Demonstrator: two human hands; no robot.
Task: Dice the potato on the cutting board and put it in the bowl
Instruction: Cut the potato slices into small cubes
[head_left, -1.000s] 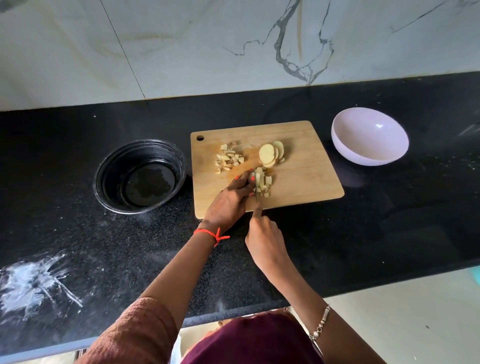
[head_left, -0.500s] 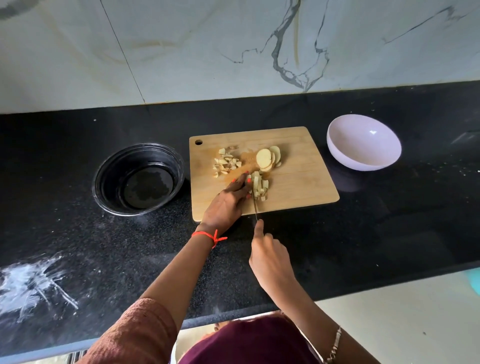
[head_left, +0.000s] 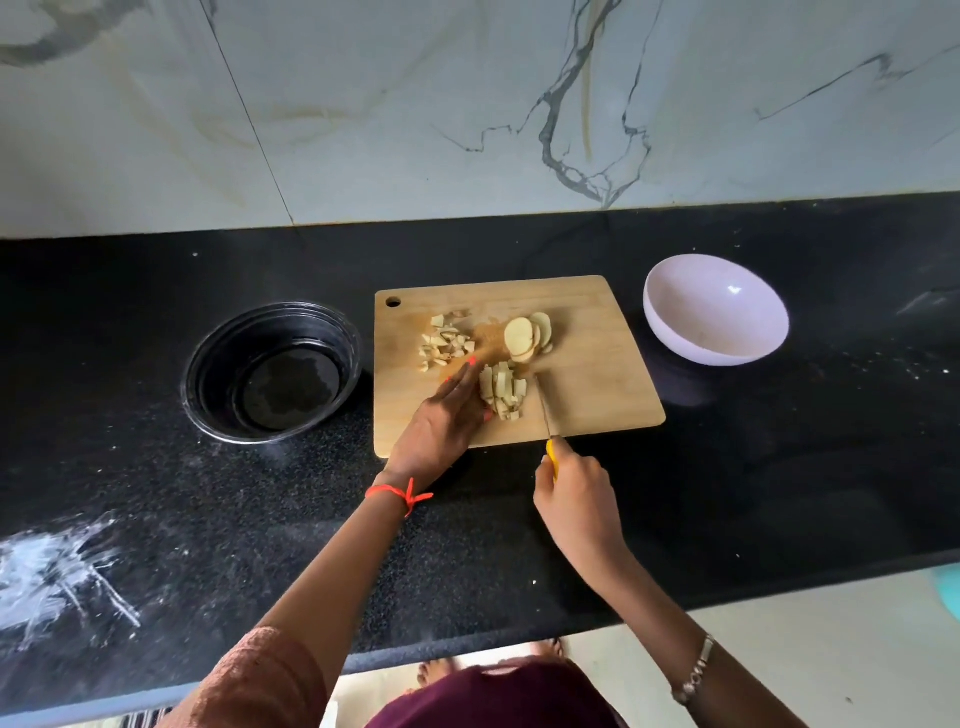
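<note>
The left hand (head_left: 441, 421) is lying flat on the wooden cutting board (head_left: 597, 374), its fingers (head_left: 465, 374) pressed together and extended toward the far side, their right edge touching the batch of potato strips (head_left: 501, 391) being diced. The right hand (head_left: 576, 493) is curling closed around the yellow handle of a small knife (head_left: 546, 410), whose thin blade is reaching from the near edge of the board toward the far side and standing just to the right of the strips.

The strips are lying between the two hands, with their long axis running roughly near to far, almost parallel to the blade; crosswise cuts would seem to call for turning either the pile or the knife. The left hand is the nearer one, already in contact.

Farther back on the board, a fan of round potato slices (head_left: 527, 335) is waiting uncut, and a heap of finished dice (head_left: 444, 343) is sitting to its left. A pale lilac bowl (head_left: 670, 317) is standing empty on the black countertop (head_left: 779, 441) to the right of the board, and a black bowl (head_left: 208, 374) is resting to the left. Nothing appears to be in either bowl; the task looks roughly midway.
</note>
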